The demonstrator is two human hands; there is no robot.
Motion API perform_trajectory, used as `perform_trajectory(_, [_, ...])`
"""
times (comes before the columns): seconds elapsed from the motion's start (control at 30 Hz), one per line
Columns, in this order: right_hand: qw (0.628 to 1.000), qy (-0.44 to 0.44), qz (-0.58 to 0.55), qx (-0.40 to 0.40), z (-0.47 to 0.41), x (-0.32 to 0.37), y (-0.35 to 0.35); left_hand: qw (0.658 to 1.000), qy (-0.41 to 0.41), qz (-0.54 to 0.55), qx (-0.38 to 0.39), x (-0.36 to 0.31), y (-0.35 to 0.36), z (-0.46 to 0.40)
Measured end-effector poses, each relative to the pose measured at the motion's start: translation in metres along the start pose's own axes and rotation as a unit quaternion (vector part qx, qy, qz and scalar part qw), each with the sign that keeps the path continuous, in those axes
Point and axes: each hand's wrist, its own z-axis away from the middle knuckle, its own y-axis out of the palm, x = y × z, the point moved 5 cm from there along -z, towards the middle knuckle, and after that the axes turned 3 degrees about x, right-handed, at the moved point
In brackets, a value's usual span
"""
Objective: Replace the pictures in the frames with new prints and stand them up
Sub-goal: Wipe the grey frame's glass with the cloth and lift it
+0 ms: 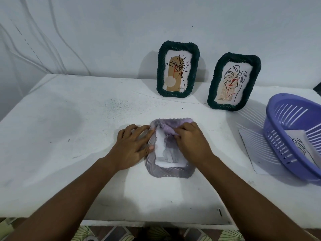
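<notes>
A lilac woven frame lies flat on the white table, a white print showing in its opening. My left hand presses on the frame's left side with its fingers spread and fairly straight. My right hand covers the upper right of the frame, its fingers curled round a lilac piece at the top edge. Two dark green woven frames stand upright at the back by the wall, one holding a palm drawing, the other a leaf drawing.
A purple slotted basket sits at the right edge with a line-drawing print inside. A white sheet lies partly under it. The table's front edge runs near the bottom, with patterned floor below.
</notes>
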Motion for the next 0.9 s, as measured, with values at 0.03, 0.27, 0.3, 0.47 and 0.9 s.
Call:
perform_trajectory(0.03, [1.0, 0.006, -0.009, 0.009, -0.008, 0.002, 0.009, 1.0, 0.001, 0.0, -0.002, 0.0, 0.0, 0.0])
perform_trajectory(0.27, [0.99, -0.138, -0.006, -0.036, 0.034, 0.05, -0.022, 1.0, 0.007, 0.018, -0.014, -0.002, -0.003, 0.0])
perform_trajectory(0.3, [0.99, -0.134, -0.003, -0.029, 0.037, 0.042, -0.024, 1.0, 0.006, 0.01, -0.013, -0.001, -0.003, 0.0])
perform_trajectory(0.47, [1.0, 0.018, 0.013, 0.021, -0.006, -0.003, 0.008, 1.0, -0.004, 0.005, 0.008, 0.0, 0.0, 0.0])
perform_trajectory(0.9, [0.958, 0.082, -0.255, 0.104, 0.039, 0.032, -0.021, 0.999, 0.003, 0.035, 0.001, 0.0, -0.002, -0.001])
